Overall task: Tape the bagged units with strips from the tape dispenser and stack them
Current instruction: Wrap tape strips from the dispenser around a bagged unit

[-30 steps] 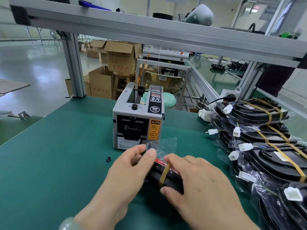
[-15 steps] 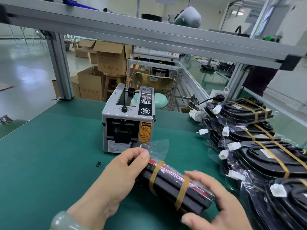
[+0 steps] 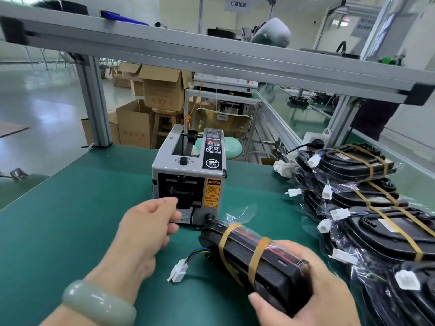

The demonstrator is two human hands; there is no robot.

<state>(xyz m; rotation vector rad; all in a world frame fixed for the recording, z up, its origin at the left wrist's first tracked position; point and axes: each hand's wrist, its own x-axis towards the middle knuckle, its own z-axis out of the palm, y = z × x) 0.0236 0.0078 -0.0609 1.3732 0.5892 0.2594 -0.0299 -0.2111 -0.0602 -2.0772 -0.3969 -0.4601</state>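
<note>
On the green mat (image 3: 70, 220), right hand (image 3: 313, 292) gripping bagged unit (image 3: 256, 257), left hand (image 3: 146, 229) pinched at tape dispenser (image 3: 188, 175), stack (image 3: 376, 208) beside.

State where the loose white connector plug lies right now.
In the head view, the white connector plug lies on the green mat, lower centre, between the left hand and the bagged unit.

A single head-worn camera looks forward and down, close over the green table (image 3: 70, 220). The tape dispenser (image 3: 188, 170) sits centre, near; the workshop floor stretches far beyond.
</note>
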